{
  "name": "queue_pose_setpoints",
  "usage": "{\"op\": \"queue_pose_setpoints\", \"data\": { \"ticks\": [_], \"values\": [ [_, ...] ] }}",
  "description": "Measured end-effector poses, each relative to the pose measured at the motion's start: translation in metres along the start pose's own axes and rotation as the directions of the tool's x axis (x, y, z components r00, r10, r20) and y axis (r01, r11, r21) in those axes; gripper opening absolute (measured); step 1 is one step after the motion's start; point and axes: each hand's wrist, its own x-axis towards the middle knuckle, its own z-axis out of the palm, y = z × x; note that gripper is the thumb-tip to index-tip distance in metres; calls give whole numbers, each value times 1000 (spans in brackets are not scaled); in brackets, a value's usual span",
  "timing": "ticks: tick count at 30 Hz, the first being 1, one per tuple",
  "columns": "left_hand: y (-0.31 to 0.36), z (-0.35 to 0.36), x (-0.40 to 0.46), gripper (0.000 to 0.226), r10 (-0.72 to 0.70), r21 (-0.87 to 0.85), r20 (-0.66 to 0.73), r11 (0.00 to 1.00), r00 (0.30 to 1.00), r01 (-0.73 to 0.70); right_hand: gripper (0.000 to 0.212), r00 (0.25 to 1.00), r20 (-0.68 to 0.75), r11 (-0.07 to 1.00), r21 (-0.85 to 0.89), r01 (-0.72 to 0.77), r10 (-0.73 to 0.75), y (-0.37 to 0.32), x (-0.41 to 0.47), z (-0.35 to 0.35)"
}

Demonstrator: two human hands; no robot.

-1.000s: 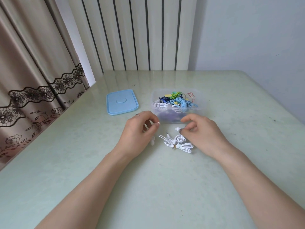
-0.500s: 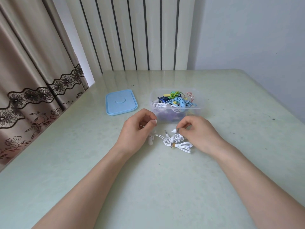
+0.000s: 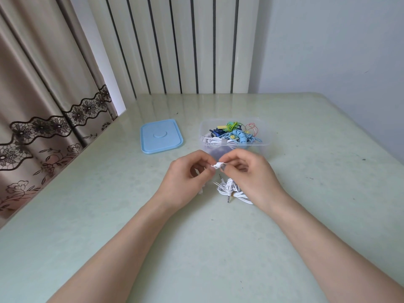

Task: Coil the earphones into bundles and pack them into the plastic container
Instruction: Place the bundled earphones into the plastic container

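The table [image 3: 109,215] is pale mottled green. On it lie a light blue lid [image 3: 161,136] and a clear container [image 3: 265,136] holding blue, green, yellow, red and white earphones [image 3: 235,133]. Near it, white earphones [image 3: 231,190]. Far left, a beige curtain [image 3: 43,84] has dark floral lace trim.

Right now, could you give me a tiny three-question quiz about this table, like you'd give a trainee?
1. True or false: the blue lid sits on the plastic container.
2. What do the left hand and right hand pinch between them? A) a white earbud B) a green cable C) the lid
3. Where does the white earphone cable lie?

Key
1. False: it lies flat on the table, left of the container.
2. A, the white earbud.
3. On the table, below the hands.
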Motion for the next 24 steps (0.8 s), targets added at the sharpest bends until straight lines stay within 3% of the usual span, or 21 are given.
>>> {"op": "queue_pose_setpoints", "data": {
  "ticks": [24],
  "values": [
    [3,-3,-2,15,3,-148,0,989,1000,-3,8,997,-39,993,95,-64,68,2,-2,5]
  ]
}}
